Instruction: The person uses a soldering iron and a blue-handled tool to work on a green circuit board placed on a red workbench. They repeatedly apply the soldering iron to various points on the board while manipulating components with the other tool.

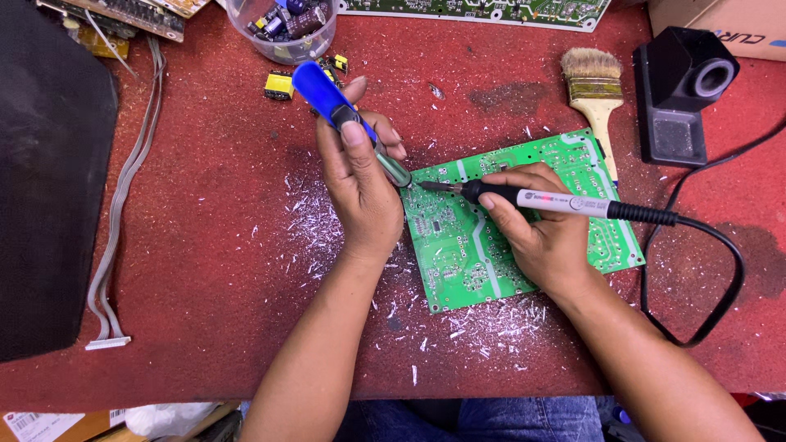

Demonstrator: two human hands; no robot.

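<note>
A green circuit board (458, 245) lies solder side up on the red mat (213, 245). My left hand (356, 184) grips a blue desoldering pump (327, 96), its nozzle down at the board's upper left edge. My right hand (536, 225) rests on the board and holds a soldering iron (565, 202) like a pen. The iron's tip points left and meets the board right beside the pump's nozzle. The iron's black cable (720, 254) loops off to the right.
A paintbrush (596, 90) and a black iron stand (679, 94) sit at the back right. A clear cup of parts (282, 29) and a yellow component (278, 84) are at the back. A grey ribbon cable (123, 205) runs down the left. White solder flecks litter the mat.
</note>
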